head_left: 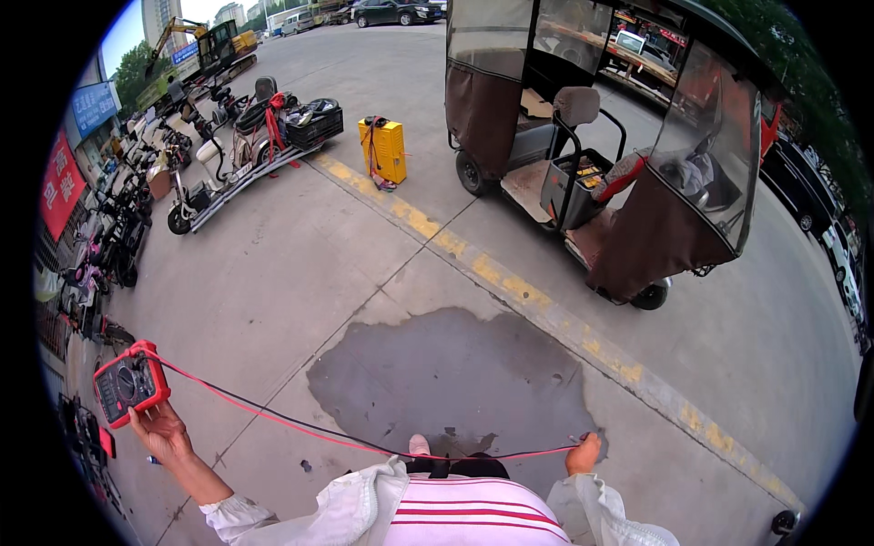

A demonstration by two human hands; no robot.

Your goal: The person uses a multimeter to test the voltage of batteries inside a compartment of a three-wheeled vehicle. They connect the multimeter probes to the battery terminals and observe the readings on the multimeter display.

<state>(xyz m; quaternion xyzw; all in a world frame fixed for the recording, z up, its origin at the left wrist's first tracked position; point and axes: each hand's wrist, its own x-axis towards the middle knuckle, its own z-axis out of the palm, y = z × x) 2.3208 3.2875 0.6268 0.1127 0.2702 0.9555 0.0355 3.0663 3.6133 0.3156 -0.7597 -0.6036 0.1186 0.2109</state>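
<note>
A red and black multimeter is held up at the lower left in my left hand, its fingers closed round the casing. A red and a black test lead run from it in a loose sag across my front. My right hand, at lower right, is closed on the far end of the leads; the probe tips are hard to make out.
A dark wet patch covers the concrete by my feet. Ahead stand a yellow box, a scooter and a covered electric tricycle. Parked two-wheelers line the left; an excavator and cars are behind.
</note>
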